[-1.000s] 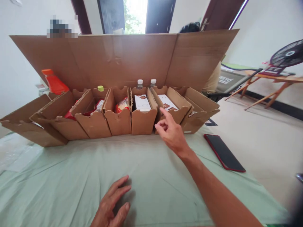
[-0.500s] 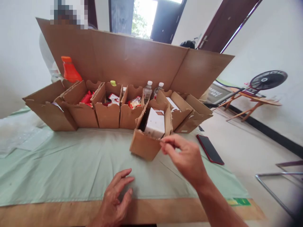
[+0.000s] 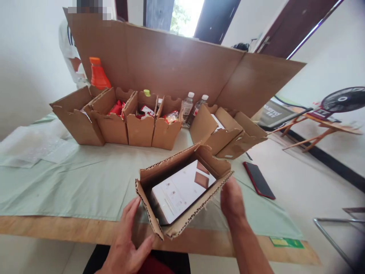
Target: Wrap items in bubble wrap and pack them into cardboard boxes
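An open cardboard bin (image 3: pixel 186 224) is tilted toward me above the near part of the cloth. Inside lies a white box (image 3: pixel 178 194) with small printed marks and brown pictures on its top. My right hand (image 3: pixel 234 199) grips the bin's right side, its fingertips hidden behind the cardboard. At the near left corner is my left hand (image 3: pixel 127 232), thumb and fingers apart; the fingertips are at the bin's end wall, and I cannot tell whether they press on it.
Several cardboard bins (image 3: pixel 139 131) with packets stand in a row at the back. Behind them are an orange bottle (image 3: pixel 99 74), clear bottles (image 3: pixel 187 106) and a tall cardboard panel (image 3: pixel 171 61). A phone (image 3: pixel 259 180) lies right, plastic wrap (image 3: pixel 31 142) left. A person (image 3: pixel 67 49) is behind.
The bin with the white box has come out of the row toward me and turned, its opening facing me more. My right hand moved with it; my left hand is now beside its corner.
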The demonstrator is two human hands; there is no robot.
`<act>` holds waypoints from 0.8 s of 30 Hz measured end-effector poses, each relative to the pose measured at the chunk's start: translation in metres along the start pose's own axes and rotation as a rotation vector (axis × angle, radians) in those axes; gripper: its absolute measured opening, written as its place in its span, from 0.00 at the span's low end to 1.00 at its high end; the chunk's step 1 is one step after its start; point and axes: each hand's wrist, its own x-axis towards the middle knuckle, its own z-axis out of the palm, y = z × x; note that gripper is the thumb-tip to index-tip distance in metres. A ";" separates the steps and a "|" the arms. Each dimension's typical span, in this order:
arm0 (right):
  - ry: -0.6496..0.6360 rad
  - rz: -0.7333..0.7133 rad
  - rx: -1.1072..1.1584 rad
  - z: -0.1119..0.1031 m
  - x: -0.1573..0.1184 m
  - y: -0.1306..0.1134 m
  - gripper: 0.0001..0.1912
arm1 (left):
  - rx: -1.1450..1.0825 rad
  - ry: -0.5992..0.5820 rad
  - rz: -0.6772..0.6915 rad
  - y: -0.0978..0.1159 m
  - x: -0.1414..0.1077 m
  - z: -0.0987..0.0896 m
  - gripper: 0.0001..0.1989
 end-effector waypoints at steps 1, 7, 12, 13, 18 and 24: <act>-0.055 0.034 0.011 0.004 0.000 0.012 0.20 | -0.007 -0.002 0.000 0.001 0.005 0.004 0.40; -0.054 0.096 0.120 0.013 -0.014 0.039 0.31 | -0.080 -0.172 0.018 0.000 0.081 -0.001 0.34; -0.173 0.098 0.079 0.002 -0.017 0.046 0.28 | -0.158 -0.229 -0.076 -0.009 0.158 0.006 0.25; -0.212 0.098 0.049 0.000 -0.018 0.048 0.26 | -0.166 -0.208 -0.104 -0.012 0.165 0.011 0.24; -0.291 0.135 -0.090 -0.005 -0.015 0.056 0.23 | -0.205 -0.108 -0.180 -0.025 0.162 0.033 0.22; -0.296 0.140 -0.320 0.002 0.006 0.056 0.23 | -0.230 -0.107 -0.179 -0.041 0.164 0.040 0.22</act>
